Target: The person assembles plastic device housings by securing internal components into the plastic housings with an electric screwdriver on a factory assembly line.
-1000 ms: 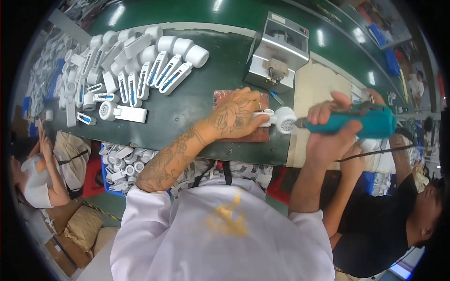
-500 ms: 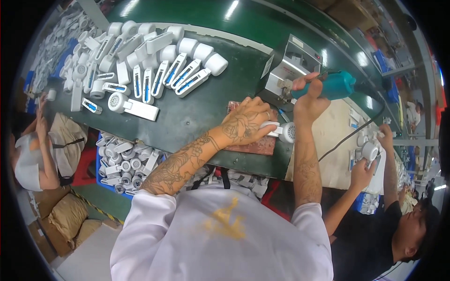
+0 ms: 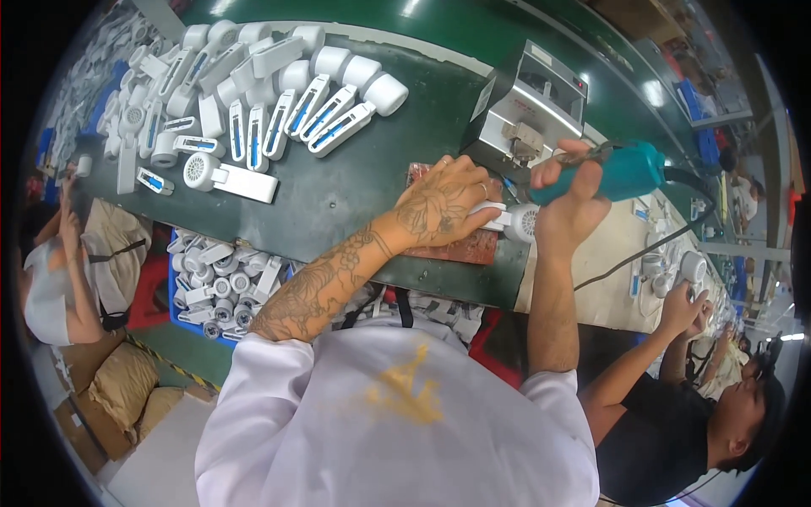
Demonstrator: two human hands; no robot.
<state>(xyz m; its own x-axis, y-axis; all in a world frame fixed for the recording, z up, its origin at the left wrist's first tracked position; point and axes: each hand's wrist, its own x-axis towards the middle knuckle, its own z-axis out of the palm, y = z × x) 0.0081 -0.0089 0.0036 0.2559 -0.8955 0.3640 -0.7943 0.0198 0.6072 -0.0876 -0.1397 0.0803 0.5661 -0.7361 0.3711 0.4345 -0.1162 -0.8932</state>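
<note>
My left hand (image 3: pixel 443 203) lies over a reddish-brown block (image 3: pixel 460 252) near the bench's front edge. Its fingers close around the handle of a white handheld fan (image 3: pixel 523 222), whose round grille end sticks out to the right. Raised just beyond that grille, my right hand (image 3: pixel 571 203) is wrapped around a teal electric screwdriver (image 3: pixel 635 171) with a black cord. The screwdriver's front end points left and is partly hidden by my fingers. Behind both hands stands a silver box-shaped screw feeder (image 3: pixel 528 110), apart from the tool.
Many white fan bodies (image 3: pixel 279 131), some showing blue strips inside, lie across the bench's left side. A blue crate (image 3: pixel 179 313) of similar parts stands below the front edge. The cord (image 3: pixel 621 258) crosses a pale board. Co-workers sit at left and right (image 3: pixel 676 422).
My right hand and the screwdriver have drawn back from the screw feeder, to the right and slightly nearer. My left hand keeps its hold on the fan. The right co-worker's hands have come together.
</note>
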